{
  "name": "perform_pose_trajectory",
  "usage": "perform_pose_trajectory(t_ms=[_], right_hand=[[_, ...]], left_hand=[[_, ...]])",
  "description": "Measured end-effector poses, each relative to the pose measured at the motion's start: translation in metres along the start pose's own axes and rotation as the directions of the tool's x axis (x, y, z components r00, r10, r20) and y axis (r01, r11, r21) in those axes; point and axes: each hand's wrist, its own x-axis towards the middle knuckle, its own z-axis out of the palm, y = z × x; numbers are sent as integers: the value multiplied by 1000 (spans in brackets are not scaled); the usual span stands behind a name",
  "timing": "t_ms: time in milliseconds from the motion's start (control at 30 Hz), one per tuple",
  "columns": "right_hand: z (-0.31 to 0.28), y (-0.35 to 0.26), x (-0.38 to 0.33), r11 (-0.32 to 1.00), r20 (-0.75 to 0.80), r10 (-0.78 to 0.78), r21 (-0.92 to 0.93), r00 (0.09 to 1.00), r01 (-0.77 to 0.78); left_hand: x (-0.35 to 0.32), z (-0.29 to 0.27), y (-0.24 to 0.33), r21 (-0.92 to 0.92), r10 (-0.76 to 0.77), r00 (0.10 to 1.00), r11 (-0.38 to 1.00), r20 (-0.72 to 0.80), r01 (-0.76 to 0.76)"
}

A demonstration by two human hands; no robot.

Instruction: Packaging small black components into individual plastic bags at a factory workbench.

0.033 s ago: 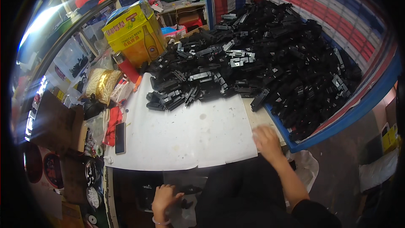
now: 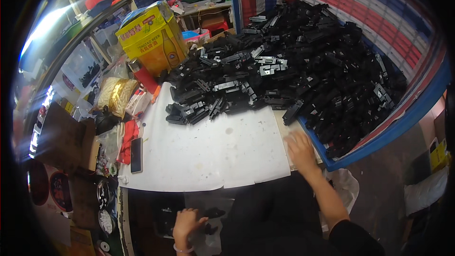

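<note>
My right hand (image 2: 302, 154) hovers over the right edge of the worktable, slightly blurred, fingers apart and nothing in them. Just beyond its fingertips lies a black plastic part (image 2: 293, 112), at the near edge of a big heap of similar black parts (image 2: 327, 83), some with silvery metal plates. Below the table's front edge is my left hand (image 2: 186, 225), fingers bent and thumb stretched out to the right, with no held thing visible. Small dark pieces (image 2: 214, 213) lie beside that thumb, on a clear plastic bag (image 2: 208, 244). A white sheet (image 2: 204, 156) covers the table between the hands and the heap.
A phone (image 2: 136, 155) lies at the sheet's left edge, near a red cloth (image 2: 127, 142). Behind them stand a red flask (image 2: 144, 77) and a yellow carton (image 2: 151, 42). A blue rim (image 2: 360, 159) and a striped sheet (image 2: 374, 23) bound the heap on the right.
My right hand has moved a little farther forward, toward the heap, its fingers stretched out more. My left hand stays about where it was. The whole view has shifted slightly.
</note>
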Motion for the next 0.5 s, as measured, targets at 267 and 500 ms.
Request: perform_pose_trajectory(t_ms=[267, 500], right_hand=[[1, 54, 82, 812, 45, 42, -584, 998, -8], [-33, -35, -9, 929, -286, -355, -218, 890, 300]], left_hand=[[33, -16, 76, -541, 402, 890, 710, -214, -451], [75, -22, 131, -893, 116, 913, 194, -391, -407]])
